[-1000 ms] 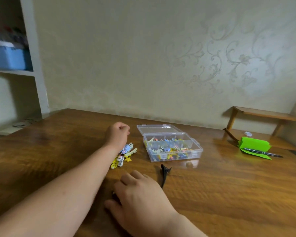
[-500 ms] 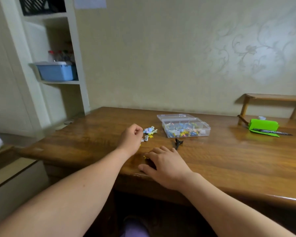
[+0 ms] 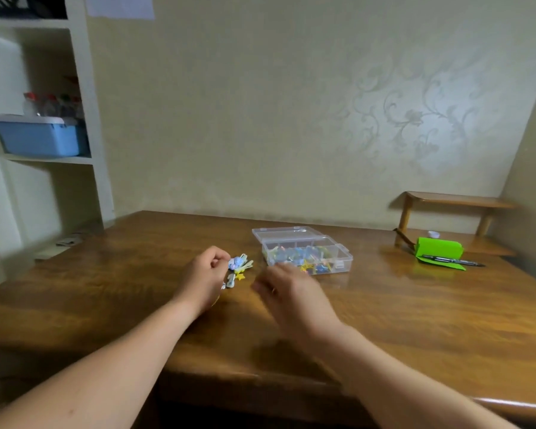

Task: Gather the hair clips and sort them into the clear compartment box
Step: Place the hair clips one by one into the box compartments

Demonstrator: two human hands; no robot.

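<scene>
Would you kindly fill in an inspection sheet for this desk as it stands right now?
Surface: wooden table, glossy.
Job's things: clear compartment box, lid open, coloured clips inside; loose hair clips lie on the table left of it.
Clutter: green folder with a pen on it, far right; small wooden rack behind it.
Hands: left hand has curled fingers against the loose hair clips, grip unclear; right hand is near the box, too blurred to judge.
Cables: nothing seen.
Surroundings: white shelves holding a blue bin at left; patterned wall behind.
</scene>
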